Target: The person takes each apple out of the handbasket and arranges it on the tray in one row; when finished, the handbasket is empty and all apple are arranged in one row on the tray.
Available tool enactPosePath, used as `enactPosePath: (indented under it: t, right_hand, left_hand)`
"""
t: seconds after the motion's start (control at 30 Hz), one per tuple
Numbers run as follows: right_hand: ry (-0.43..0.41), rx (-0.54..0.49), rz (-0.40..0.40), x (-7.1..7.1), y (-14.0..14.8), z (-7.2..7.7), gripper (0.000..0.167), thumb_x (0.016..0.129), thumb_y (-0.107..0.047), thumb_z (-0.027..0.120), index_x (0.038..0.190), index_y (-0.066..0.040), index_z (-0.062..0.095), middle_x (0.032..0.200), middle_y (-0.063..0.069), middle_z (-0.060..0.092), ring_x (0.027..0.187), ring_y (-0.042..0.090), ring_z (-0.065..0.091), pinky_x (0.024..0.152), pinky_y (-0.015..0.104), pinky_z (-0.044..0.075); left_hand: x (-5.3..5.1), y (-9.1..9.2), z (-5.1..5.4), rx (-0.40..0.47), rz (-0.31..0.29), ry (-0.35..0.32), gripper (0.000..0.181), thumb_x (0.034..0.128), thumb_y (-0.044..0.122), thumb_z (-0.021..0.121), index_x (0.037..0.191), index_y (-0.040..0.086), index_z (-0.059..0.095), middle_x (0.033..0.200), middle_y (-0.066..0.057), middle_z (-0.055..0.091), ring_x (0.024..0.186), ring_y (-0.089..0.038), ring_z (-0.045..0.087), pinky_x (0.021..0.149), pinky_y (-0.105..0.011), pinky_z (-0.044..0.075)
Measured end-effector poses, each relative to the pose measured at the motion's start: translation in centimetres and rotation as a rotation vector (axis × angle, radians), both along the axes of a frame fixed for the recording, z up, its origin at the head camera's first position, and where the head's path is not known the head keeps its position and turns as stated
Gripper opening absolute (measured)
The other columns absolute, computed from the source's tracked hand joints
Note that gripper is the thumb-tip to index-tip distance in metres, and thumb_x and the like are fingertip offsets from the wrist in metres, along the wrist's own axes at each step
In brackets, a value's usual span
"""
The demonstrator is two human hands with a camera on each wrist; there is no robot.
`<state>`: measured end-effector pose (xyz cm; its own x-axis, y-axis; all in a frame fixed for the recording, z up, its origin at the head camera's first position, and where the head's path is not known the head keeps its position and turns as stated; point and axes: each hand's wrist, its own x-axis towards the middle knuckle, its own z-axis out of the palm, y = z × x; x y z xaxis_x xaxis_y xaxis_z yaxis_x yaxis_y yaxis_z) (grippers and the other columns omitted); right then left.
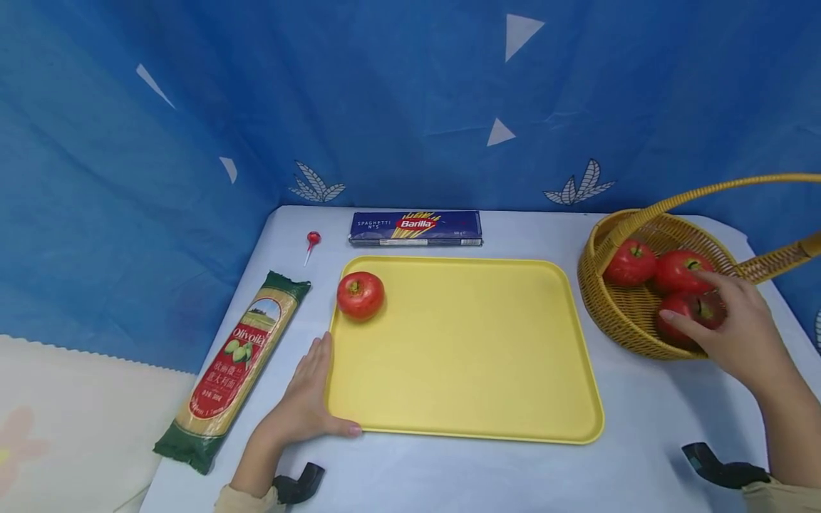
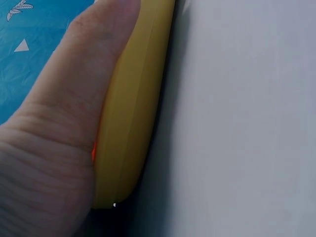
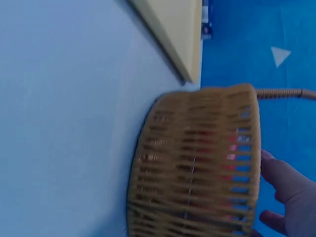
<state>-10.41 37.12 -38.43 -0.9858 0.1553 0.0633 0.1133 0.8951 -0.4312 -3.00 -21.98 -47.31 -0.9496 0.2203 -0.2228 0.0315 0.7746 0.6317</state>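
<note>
My left hand (image 1: 308,399) lies at the near left corner of a yellow tray (image 1: 474,356), fingers along the left edge and thumb on the near edge. In the left wrist view the thumb (image 2: 84,74) rests against the tray's rim (image 2: 131,108). A red apple (image 1: 360,296) sits in the tray's far left corner. My right hand (image 1: 744,335) reaches over a wicker basket (image 1: 618,324), thumb and fingers spread around the nearest apple (image 1: 695,317); a firm grip is not visible. Beside it in the basket are two more apples, one left (image 1: 631,262) and one behind (image 1: 680,271).
Behind the tray lies a blue spaghetti box (image 1: 415,228). A red lollipop (image 1: 313,239) and a long pasta packet (image 1: 234,370) lie to the left. The basket's tall handle (image 1: 718,189) arches over the right side. A blue curtain (image 1: 410,92) hangs behind the white table (image 1: 449,477).
</note>
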Motion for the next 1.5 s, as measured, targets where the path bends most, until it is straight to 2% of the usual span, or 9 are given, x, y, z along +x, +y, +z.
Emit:
enactPosePath:
  t: [0.2,0.5,0.6,0.87,0.97,1.1,1.23,1.37,1.5]
  right_hand:
    - [-0.088,0.046,-0.027,-0.6,2.1,-0.9,0.096,0.087,-0.041,0.074,0.155,0.002,0.021,0.149,0.041,0.017,0.139,0.061,0.014,0.084,0.080,0.037]
    - [-0.180,0.079,-0.006,-1.0,3.1,-1.5,0.104,0.083,-0.047,0.077,0.150,0.010,0.023,0.134,0.045,0.024,0.119,0.061,0.025,0.083,0.080,0.039]
    - [-0.211,0.082,-0.015,-1.1,3.4,-1.7,0.107,0.081,-0.049,0.078,0.149,0.013,0.023,0.133,0.046,0.025,0.118,0.061,0.025,0.083,0.079,0.040]
    - [-0.275,0.110,0.029,-2.0,3.7,-1.7,0.117,0.067,-0.034,0.091,0.146,0.014,0.020,0.127,0.046,0.031,0.112,0.063,0.029,0.081,0.077,0.042]
    - [-0.291,0.133,0.026,-2.2,3.7,-1.7,0.117,0.066,-0.036,0.091,0.145,0.014,0.021,0.127,0.046,0.032,0.110,0.062,0.030,0.083,0.078,0.041]
    - [-0.277,0.158,-0.003,-2.0,3.6,-1.7,0.117,0.069,-0.046,0.089,0.145,0.014,0.023,0.126,0.046,0.033,0.109,0.062,0.031,0.084,0.078,0.040]
    - [-0.214,0.138,-0.026,-1.5,3.4,-1.6,0.113,0.075,-0.050,0.083,0.145,0.015,0.023,0.127,0.045,0.032,0.110,0.061,0.031,0.082,0.077,0.043]
    - [-0.160,0.091,-0.058,-0.8,2.6,-0.9,0.107,0.081,-0.045,0.079,0.149,0.013,0.020,0.131,0.044,0.029,0.114,0.060,0.029,0.080,0.077,0.043]
    - [-0.087,0.049,-0.079,0.3,0.8,0.3,0.102,0.082,-0.032,0.081,0.151,0.009,0.019,0.134,0.043,0.027,0.119,0.058,0.027,0.078,0.078,0.043]
  left_hand:
    - [0.1,0.0,0.2,0.000,0.006,-0.012,0.161,0.0467,0.070,0.088,0.159,0.009,-0.010,0.168,-0.015,-0.005,0.155,-0.037,-0.005,0.122,-0.062,0.005]
    - [0.2,0.0,0.2,0.001,0.001,0.002,0.160,0.0478,0.069,0.089,0.159,0.008,-0.009,0.168,-0.017,-0.004,0.155,-0.039,-0.005,0.122,-0.063,0.005]
    - [0.2,0.1,0.2,0.007,0.004,0.000,0.160,0.0481,0.068,0.089,0.159,0.007,-0.009,0.168,-0.017,-0.003,0.155,-0.039,-0.004,0.122,-0.063,0.005]
    - [0.2,0.1,0.0,-0.003,0.014,-0.018,0.161,0.0470,0.069,0.089,0.159,0.011,-0.011,0.168,-0.013,-0.005,0.155,-0.036,-0.005,0.123,-0.061,0.005]
    - [0.2,0.1,0.0,-0.004,0.012,-0.019,0.161,0.0469,0.070,0.088,0.159,0.011,-0.011,0.168,-0.013,-0.005,0.155,-0.036,-0.005,0.123,-0.061,0.005]
    - [0.1,0.1,0.0,-0.002,0.013,-0.019,0.161,0.0467,0.071,0.088,0.159,0.011,-0.011,0.168,-0.013,-0.005,0.155,-0.036,-0.005,0.123,-0.061,0.005]
    - [0.1,0.1,0.1,-0.005,0.014,-0.018,0.161,0.0465,0.072,0.087,0.159,0.011,-0.010,0.168,-0.013,-0.005,0.155,-0.036,-0.005,0.123,-0.060,0.006]
    - [0.1,0.1,0.1,-0.003,0.016,-0.013,0.162,0.0460,0.073,0.087,0.159,0.011,-0.010,0.168,-0.013,-0.005,0.155,-0.036,-0.005,0.123,-0.061,0.005]
    - [0.1,0.1,0.2,0.002,0.009,-0.001,0.162,0.0462,0.072,0.087,0.159,0.010,-0.010,0.168,-0.013,-0.005,0.155,-0.036,-0.005,0.123,-0.061,0.005]
